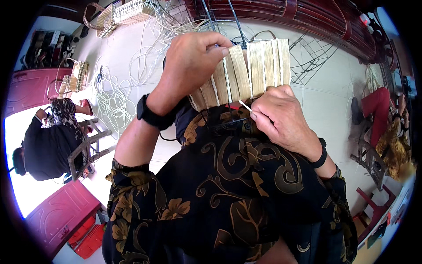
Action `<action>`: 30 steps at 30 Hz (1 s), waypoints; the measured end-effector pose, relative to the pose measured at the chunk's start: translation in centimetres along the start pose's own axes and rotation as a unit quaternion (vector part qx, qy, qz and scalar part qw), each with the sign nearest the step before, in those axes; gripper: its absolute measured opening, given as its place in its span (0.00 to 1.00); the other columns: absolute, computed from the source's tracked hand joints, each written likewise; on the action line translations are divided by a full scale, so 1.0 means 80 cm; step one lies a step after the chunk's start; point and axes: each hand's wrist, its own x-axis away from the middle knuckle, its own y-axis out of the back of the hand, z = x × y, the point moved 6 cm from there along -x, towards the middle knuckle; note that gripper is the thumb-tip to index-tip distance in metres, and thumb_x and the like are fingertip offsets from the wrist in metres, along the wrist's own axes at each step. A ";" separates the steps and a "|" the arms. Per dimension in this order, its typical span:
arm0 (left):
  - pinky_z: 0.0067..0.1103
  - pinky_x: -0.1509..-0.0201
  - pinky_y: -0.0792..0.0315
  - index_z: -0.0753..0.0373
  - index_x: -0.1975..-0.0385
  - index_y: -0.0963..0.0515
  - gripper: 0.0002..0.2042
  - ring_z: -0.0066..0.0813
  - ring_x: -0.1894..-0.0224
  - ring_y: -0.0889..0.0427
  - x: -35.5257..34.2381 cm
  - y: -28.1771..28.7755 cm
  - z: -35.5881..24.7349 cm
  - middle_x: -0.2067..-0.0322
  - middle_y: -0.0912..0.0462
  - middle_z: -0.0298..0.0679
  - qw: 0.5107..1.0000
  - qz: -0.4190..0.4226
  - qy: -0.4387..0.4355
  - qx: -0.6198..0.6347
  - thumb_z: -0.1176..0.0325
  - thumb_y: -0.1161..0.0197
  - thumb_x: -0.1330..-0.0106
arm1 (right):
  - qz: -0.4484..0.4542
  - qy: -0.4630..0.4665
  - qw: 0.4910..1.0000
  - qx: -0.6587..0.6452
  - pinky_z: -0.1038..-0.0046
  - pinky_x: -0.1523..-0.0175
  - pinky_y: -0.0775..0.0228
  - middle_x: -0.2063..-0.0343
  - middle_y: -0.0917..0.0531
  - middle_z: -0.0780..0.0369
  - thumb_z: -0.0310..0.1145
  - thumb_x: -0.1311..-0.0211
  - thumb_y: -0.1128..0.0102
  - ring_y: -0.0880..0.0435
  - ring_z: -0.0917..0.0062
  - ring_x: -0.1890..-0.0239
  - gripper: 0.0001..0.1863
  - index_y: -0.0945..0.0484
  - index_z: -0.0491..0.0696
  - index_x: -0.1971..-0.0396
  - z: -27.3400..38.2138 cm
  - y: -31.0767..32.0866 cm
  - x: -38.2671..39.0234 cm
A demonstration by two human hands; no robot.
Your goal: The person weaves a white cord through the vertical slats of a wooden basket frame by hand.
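A half-woven basket (pixel 269 66) of flat tan strips, crossed by twisted white cords, sits in front of my body on a thin black wire frame (pixel 235 22). My left hand (pixel 191 64) is closed at its upper edge, thumb and forefinger pinched beside one of the white cords; what lies between the fingertips is partly hidden. At the lower edge my right hand (pixel 281 116) pinches a short length of white cord (pixel 245 104) that slants up to the strips. Black bands circle both my wrists.
Loose coils of pale cord (pixel 115 99) lie on the tiled floor. A black wire grid (pixel 310 57) rests at right. Finished-looking baskets (pixel 132 12) stand at far left. One person (pixel 52 145) sits on the left, another (pixel 389 127) on the right. A dark red wooden bench (pixel 272 11) is ahead.
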 end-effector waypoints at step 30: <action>0.47 0.36 0.39 0.60 0.69 0.16 0.12 0.49 0.41 0.27 0.081 -0.031 -0.004 0.53 0.23 0.46 0.966 -0.069 -0.239 -0.063 0.70 0.29 0.56 | 0.086 0.023 0.916 -0.391 0.78 0.80 0.37 0.85 0.22 0.66 0.34 0.31 0.40 0.26 0.82 0.87 0.11 0.19 0.43 0.70 0.036 0.049 -0.064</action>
